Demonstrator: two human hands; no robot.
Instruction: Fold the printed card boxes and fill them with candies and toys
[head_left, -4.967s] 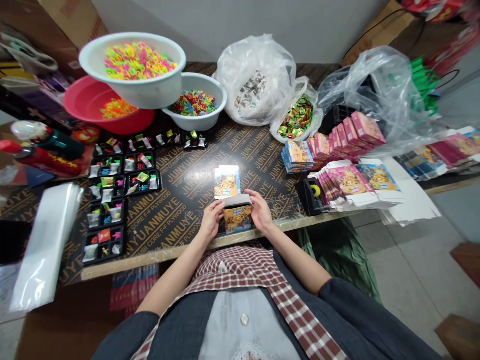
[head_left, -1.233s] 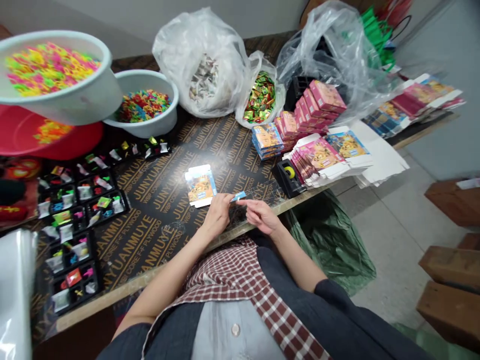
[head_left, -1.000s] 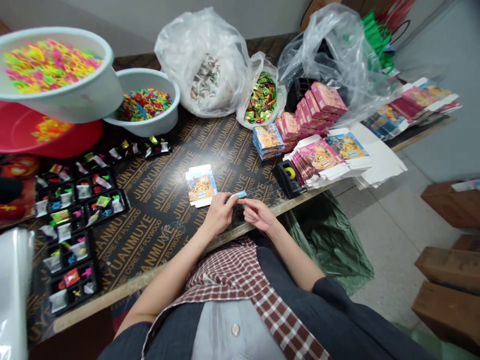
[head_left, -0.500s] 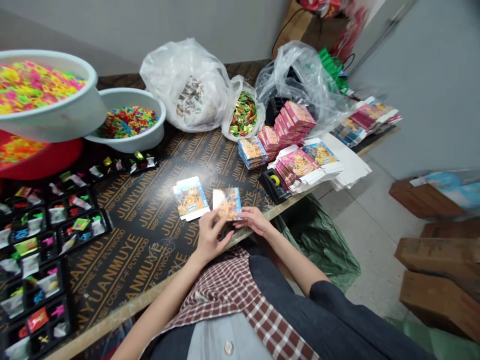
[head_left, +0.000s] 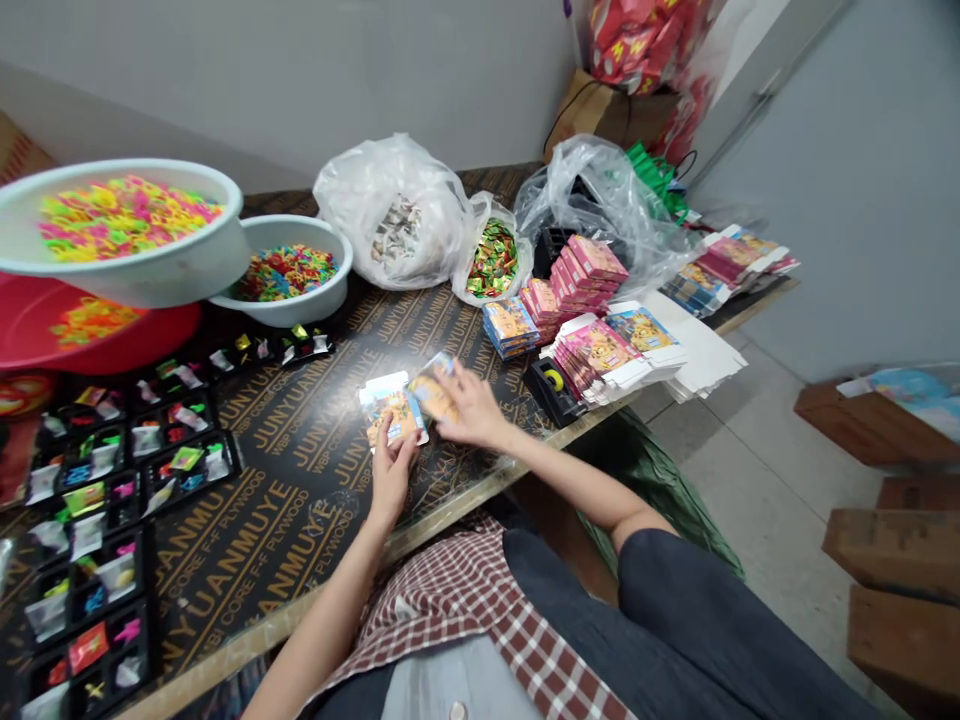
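My left hand [head_left: 394, 470] reaches over the near edge of a blue printed carton [head_left: 390, 402] with white flaps, which lies on the dark plywood table. Its fingertips are on the printed face and the thumb is at the edge, so the fingers close on it. My right hand [head_left: 474, 408] holds a small blue printed box [head_left: 435, 390], tilted and slightly blurred, just right of the carton. The fingers cover its right side.
Black trays [head_left: 184, 460] of small toys line the left. Behind stand basins [head_left: 292, 310] of plastic pieces and bags [head_left: 390, 265] of packets. To the right are stacked pink boxes [head_left: 592, 265], blue boxes [head_left: 510, 328], flat cartons [head_left: 600, 350] and a tape dispenser [head_left: 553, 390].
My right hand has lifted the small box and carried it up and left, beside the carton. My left hand has let go of that box and moved left onto the carton.
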